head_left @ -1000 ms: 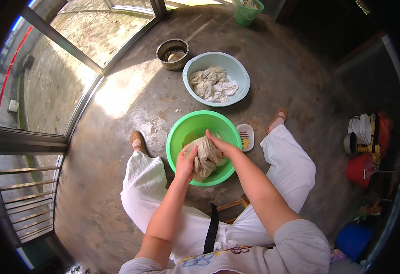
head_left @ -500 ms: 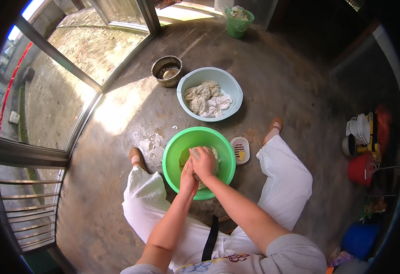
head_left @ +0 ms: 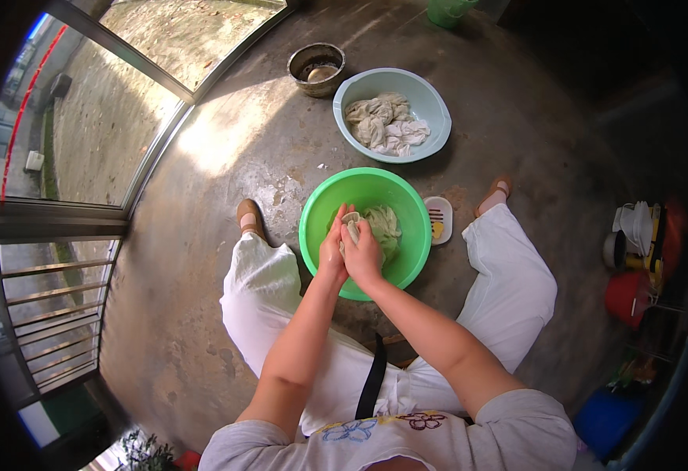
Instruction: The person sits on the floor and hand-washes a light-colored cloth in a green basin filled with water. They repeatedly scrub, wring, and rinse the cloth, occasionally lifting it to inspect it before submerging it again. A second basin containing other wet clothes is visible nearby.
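A bright green basin (head_left: 419,267) stands on the floor between my legs, with wet pale cloth (head_left: 386,226) lying in it. Over the basin's left half, my left hand (head_left: 331,253) and my right hand (head_left: 365,255) are pressed together around a bunched off-white cloth (head_left: 350,220). Part of that cloth shows between the fingers; the rest is hidden by my palms. Just right of the basin lies a white slotted soap dish (head_left: 439,210) holding a small yellow piece (head_left: 437,230).
Beyond the green basin sits a light blue basin (head_left: 436,98) of crumpled cloths (head_left: 387,122), with a dark metal pot (head_left: 314,55) to its left. A green bucket (head_left: 448,11) is farther back. Glass panels (head_left: 96,118) run along the left; a red container (head_left: 625,300) stands at right.
The view has tilted, so the basins appear higher and farther right. My hands have shifted their hold, and more of the cloth between them and in the basin now shows.
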{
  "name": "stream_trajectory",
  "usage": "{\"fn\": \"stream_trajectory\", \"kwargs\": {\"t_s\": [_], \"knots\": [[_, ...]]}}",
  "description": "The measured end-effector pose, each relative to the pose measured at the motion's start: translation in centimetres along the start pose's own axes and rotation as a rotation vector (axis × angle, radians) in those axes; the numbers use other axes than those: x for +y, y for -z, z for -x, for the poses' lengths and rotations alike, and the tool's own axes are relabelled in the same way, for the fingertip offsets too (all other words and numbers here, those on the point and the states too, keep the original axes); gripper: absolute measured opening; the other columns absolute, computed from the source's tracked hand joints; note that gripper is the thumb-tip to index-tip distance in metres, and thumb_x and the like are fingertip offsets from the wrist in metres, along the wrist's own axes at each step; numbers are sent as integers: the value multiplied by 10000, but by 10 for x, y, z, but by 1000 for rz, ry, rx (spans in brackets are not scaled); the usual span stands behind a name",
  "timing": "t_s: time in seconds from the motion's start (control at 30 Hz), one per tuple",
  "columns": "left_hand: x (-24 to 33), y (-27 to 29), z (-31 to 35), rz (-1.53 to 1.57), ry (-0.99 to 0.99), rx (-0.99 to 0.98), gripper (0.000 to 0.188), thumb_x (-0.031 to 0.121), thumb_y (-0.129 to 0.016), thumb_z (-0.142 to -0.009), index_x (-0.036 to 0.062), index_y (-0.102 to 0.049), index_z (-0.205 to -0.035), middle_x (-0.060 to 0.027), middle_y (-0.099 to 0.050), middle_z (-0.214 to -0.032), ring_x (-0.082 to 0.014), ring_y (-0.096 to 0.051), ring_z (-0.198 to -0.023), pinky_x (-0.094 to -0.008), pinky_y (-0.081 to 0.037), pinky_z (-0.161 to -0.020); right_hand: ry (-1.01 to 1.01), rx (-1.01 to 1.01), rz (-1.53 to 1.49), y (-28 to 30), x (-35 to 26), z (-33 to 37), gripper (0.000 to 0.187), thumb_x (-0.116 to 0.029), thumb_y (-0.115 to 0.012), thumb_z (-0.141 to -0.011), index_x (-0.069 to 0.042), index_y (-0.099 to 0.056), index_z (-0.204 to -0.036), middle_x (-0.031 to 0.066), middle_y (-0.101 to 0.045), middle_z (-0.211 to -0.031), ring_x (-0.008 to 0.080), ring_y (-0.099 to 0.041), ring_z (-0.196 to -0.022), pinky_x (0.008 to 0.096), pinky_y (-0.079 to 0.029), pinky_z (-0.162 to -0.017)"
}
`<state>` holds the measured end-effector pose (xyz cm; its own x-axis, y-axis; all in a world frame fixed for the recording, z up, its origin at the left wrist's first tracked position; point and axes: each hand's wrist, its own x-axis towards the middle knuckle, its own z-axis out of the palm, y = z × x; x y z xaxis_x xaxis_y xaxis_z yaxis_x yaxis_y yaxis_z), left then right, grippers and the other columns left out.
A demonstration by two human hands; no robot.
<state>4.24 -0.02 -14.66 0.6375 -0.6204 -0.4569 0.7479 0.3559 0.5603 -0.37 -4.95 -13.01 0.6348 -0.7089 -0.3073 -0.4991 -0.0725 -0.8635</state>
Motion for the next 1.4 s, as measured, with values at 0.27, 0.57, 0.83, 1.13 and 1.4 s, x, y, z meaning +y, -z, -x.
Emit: {"fn": "stream_trajectory", "kwargs": {"t_s": [0.27,0.57,0.83,1.13,1.4], "knots": [[-6,0,20,204,310,33,528,396,-359,-989,39,-348,-1377,-146,-454,-1349,-296,-470,-1216,-447,-390,-1016,73,194,63,39,47,-93,304,-365,-579,-868,-106,-606,-1024,177,-636,-992,362,-606,-925,435,-473,-751],[14,5,28,466,245,-76,674,587,-366,-925,88,-358,-1378,-113,-406,-1397,-276,-404,-1278,-436,-329,-1065,700,-303,260,32,17,5,434,-190,-419,-947,-78,-405,-1367,99,-378,-1420,302,-258,-1371,490,-97,-1118],[18,-2,39,136,257,-82,612,256,-528,-887,128,-286,-1434,-80,-425,-1367,-228,-428,-1250,-374,-363,-1029,392,-235,51,3,38,-44,242,-237,-437,-947,-68,-576,-1050,116,-532,-1194,280,-512,-1088,408,-360,-955],[26,-7,42,-1041,31,-152,451,-71,-466,-701,77,-629,-1095,-74,-644,-962,-188,-603,-898,-280,-483,-780,-60,-278,-60,19,78,-112,320,-281,-550,-898,-53,-608,-681,49,-485,-557,167,-490,-540,343,-399,-559],[58,-33,38,-1462,-1004,-114,184,-79,-529,-539,94,-531,-603,-23,-569,-660,-224,-556,-719,-330,-420,-659,494,-706,177,60,35,-91,296,-373,-582,-894,-94,-681,-911,98,-600,-788,229,-582,-726,344,-448,-667]]}}
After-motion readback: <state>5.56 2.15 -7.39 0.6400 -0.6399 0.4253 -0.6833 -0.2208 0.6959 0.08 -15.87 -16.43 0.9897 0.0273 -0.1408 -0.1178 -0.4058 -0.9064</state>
